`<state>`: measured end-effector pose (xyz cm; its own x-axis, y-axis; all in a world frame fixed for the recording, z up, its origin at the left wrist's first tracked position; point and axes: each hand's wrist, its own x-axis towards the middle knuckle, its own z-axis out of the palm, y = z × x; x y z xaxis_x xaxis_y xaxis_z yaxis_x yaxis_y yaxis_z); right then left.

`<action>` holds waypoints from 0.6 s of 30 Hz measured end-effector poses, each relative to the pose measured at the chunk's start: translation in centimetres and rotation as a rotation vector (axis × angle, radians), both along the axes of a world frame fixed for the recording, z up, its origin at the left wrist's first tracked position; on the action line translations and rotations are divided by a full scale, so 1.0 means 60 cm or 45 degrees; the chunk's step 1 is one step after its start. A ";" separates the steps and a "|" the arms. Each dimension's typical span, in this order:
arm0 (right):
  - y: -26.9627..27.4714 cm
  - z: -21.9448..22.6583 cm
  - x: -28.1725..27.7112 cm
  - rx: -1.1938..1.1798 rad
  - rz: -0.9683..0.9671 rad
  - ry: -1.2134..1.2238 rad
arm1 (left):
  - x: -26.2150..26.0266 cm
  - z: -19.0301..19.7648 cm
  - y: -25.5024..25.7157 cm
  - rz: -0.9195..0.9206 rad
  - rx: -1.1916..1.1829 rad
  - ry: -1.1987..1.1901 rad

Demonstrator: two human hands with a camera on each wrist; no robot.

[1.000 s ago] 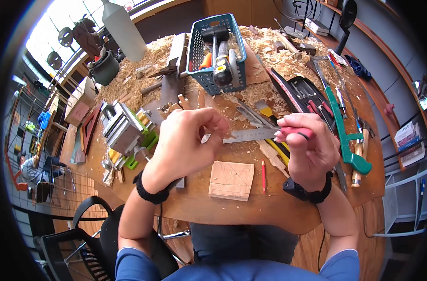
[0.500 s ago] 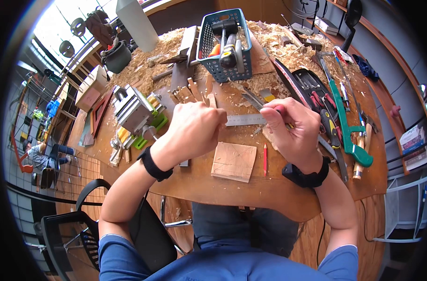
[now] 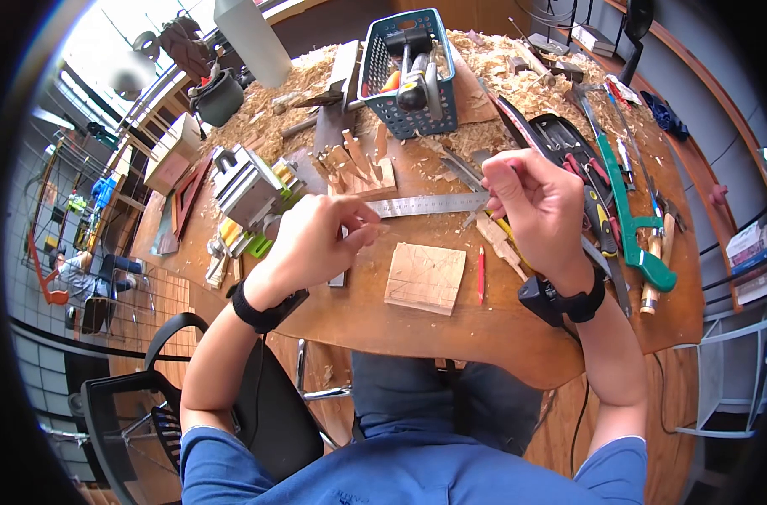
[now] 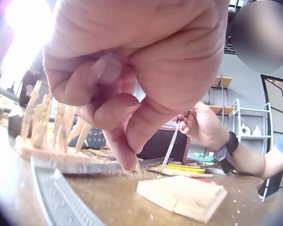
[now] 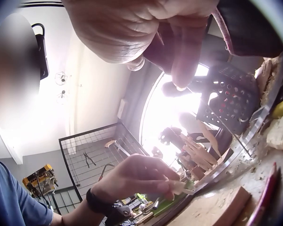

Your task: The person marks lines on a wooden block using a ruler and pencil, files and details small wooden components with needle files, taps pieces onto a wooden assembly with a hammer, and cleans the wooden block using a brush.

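Note:
My left hand (image 3: 312, 240) is over the near left of the table, thumb and fingertips pinching a small pale piece (image 5: 181, 188), mostly hidden by the fingers. To its right, my right hand (image 3: 539, 206) is raised with curled fingers, gripping a slim tool (image 4: 171, 147) by its red handle. The tool's thin metal shaft points down toward the tabletop; its exact kind cannot be told. A steel ruler (image 3: 429, 204) lies between and beyond the hands. Nearer me rest a flat wooden block (image 3: 425, 278) with pencil lines and a red pencil (image 3: 482, 276).
Behind the left hand stands a carved wooden piece (image 3: 358, 168) with several upright prongs. A vise (image 3: 253, 194) sits left, a blue tool basket (image 3: 417, 122) at the back among wood shavings (image 3: 312, 71). Right lie a tool case (image 3: 560, 135) and a green-handled saw (image 3: 619, 194).
The head view has shifted. My left hand has turned and drawn back from the ruler's left end, uncovering more of the ruler and carved piece. The right hand has lifted slightly, still gripping its tool.

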<state>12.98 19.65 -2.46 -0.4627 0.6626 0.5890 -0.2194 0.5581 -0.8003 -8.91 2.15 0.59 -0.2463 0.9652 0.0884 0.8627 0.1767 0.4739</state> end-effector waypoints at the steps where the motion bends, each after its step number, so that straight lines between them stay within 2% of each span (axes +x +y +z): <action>1: 0.002 0.001 0.002 -0.160 0.044 -0.063 | -0.006 -0.020 -0.011 0.021 0.018 -0.023; 3: 0.008 -0.002 -0.001 -0.191 0.052 -0.066 | -0.006 -0.031 -0.025 0.053 0.036 -0.045; 5: 0.013 -0.006 -0.001 -0.334 0.104 -0.065 | 0.000 -0.029 -0.039 0.094 -0.127 0.264; 10: 0.014 0.005 0.004 -0.302 0.131 -0.020 | 0.007 -0.024 -0.047 0.141 -0.135 0.367; 13: 0.014 0.007 0.004 -0.329 0.129 0.021 | 0.022 -0.023 -0.039 0.068 -0.043 0.395; 15: 0.020 0.005 0.010 -0.296 0.131 -0.033 | 0.027 -0.037 -0.034 -0.033 -0.135 0.526; 18: 0.021 0.003 0.008 -0.256 0.141 -0.071 | 0.023 -0.047 -0.036 -0.028 -0.155 0.511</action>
